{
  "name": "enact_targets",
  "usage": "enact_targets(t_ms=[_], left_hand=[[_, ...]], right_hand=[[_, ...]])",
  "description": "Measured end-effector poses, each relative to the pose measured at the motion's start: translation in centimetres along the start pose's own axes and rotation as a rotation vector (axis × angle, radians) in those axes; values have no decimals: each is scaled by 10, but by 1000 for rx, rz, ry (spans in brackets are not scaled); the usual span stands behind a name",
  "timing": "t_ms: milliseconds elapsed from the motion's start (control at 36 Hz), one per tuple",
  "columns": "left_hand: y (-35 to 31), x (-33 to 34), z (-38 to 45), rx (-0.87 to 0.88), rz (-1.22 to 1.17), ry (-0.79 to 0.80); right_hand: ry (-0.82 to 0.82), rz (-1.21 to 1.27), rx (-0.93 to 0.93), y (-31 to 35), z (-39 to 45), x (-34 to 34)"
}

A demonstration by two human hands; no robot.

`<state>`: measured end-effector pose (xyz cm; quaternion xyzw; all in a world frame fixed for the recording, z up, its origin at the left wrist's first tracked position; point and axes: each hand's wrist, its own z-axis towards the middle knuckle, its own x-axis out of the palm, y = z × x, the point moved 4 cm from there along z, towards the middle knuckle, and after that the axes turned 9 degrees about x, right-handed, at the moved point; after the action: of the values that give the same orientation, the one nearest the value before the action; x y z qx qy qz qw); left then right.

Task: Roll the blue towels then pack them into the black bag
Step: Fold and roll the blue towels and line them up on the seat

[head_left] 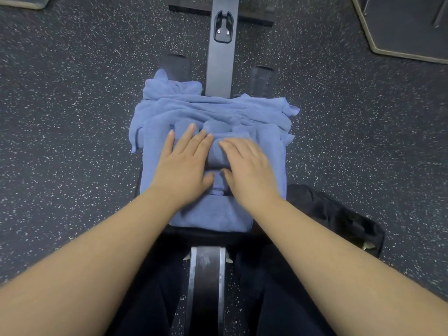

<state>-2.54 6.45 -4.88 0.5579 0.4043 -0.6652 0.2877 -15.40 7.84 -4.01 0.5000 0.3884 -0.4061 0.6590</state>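
L hand (183,163) & R hand (247,168) – fingers straight, pressing flat on soft blue terry towels (213,112) heaped on the bench; crumpled black fabric bag (339,214) just right of towels. No legible writing.

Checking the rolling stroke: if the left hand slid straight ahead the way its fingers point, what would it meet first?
The left hand lies flat on the near blue towel, fingers pointing away and slightly right. Straight ahead it would first meet the rumpled pile of blue towels, probably the small raised fold just past its fingertips; depth is unclear.
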Motion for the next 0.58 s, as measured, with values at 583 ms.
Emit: enact_targets(t_ms=[583], left_hand=[[7, -31, -9, 10, -185, -453]], right_hand=[[-71, -38, 130, -6, 19, 2]])
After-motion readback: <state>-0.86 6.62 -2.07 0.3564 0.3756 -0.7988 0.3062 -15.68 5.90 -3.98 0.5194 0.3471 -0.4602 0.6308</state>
